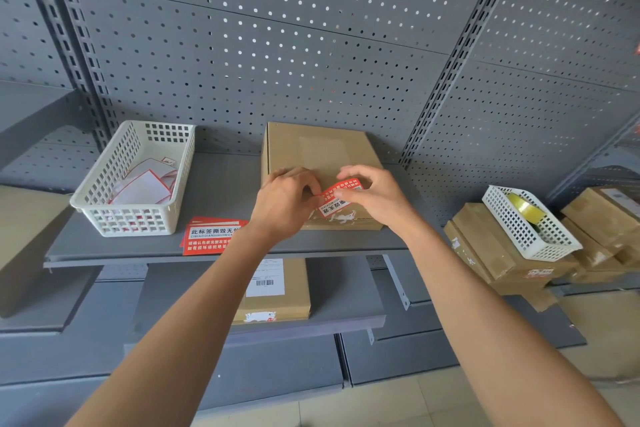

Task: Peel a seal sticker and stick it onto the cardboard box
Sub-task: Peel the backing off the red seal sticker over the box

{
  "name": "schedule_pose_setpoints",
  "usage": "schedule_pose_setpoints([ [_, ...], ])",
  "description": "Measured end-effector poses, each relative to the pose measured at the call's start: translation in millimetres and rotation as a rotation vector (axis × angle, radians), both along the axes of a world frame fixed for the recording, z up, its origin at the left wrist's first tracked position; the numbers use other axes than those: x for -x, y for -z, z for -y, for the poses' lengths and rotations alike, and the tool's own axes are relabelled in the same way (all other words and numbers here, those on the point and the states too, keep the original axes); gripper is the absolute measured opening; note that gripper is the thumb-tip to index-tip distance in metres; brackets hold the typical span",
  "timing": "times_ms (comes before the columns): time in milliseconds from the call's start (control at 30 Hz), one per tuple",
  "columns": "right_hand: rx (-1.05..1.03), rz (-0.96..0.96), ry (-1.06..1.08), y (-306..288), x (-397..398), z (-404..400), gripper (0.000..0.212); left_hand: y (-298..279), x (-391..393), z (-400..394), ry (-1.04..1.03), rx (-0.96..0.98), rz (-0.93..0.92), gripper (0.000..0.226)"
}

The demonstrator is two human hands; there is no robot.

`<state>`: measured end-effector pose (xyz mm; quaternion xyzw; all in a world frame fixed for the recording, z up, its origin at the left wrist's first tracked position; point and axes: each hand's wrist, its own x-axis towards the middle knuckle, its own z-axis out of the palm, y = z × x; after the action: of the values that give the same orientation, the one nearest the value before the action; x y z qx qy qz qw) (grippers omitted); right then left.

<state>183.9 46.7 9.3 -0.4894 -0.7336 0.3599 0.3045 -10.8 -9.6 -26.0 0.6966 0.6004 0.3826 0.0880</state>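
Observation:
A flat brown cardboard box (pixel 322 152) lies on the grey shelf (pixel 221 184) in the middle of the view. A red and white seal sticker (pixel 337 199) is held over the box's near edge. My left hand (pixel 285 203) pinches the sticker's left end between thumb and fingers. My right hand (pixel 375 198) grips its right end, fingers curled over the top. The sticker bends slightly between both hands, and whether it touches the box I cannot tell. Torn red and white sticker scraps (pixel 341 218) show on the box's front edge below it.
A white plastic basket (pixel 104 194) with peeled backing papers stands at the left. A stack of red sticker sheets (pixel 211 236) lies beside it. Another labelled box (pixel 277 291) lies on the lower shelf. At the right, stacked boxes (pixel 491 250) carry a basket (pixel 530 236) with a tape roll (pixel 524 208).

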Motion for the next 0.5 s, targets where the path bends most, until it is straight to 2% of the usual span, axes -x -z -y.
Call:
schedule_pose_setpoints([
  [100, -0.055, 0.096, -0.037, -10, 4, 4, 0.022, 0, 0, 0, 0.0, -0.007, 0.004, 0.011],
  [233, -0.283, 0.38, -0.127, -22, 18, 9, 0.014, 0, 1, 1, 0.004, -0.023, 0.001, 0.012],
  [333, -0.38, 0.531, -0.157, -24, 26, 13, 0.006, 2, 1, 3, 0.011, -0.042, -0.014, 0.013],
  [400, -0.425, 0.563, -0.169, -19, 27, 15, 0.008, 3, 2, 2, 0.029, -0.056, -0.037, 0.013],
  [500, -0.454, 0.488, -0.189, -5, 23, 16, 0.007, 7, 4, 2, 0.052, -0.107, -0.104, 0.016],
])
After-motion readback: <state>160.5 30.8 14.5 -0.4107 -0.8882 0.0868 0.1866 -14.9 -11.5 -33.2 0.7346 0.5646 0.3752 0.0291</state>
